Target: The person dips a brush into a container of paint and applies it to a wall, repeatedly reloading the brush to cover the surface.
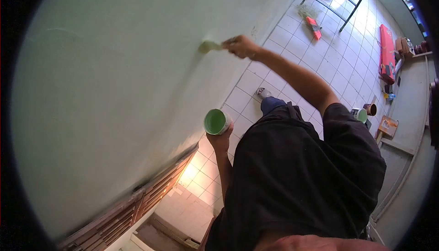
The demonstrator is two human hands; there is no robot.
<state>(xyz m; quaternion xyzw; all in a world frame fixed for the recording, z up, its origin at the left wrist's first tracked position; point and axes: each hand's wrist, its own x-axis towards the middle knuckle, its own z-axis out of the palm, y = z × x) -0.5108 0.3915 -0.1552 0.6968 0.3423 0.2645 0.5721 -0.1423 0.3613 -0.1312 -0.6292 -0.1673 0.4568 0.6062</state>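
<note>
My right hand (241,47) grips the handle of a paintbrush (210,47), its arm stretched out across the view. The bristles are against the pale green wall (128,59) and look slightly blurred. Lower down, my left hand (221,140) is wrapped around a white tub (227,121) from below and the side. Green paint (213,122) shows inside the tub, which is held close to the wall. My fingers on the tub are partly hidden behind it.
White floor tiles (297,40) run along the wall. A metal frame (336,10) stands at the top, near a red-headed broom (313,27). On the right are a long red box (387,54), a paint bucket (360,115) and a dustpan (388,126). Wooden slats (137,207) line the lower left.
</note>
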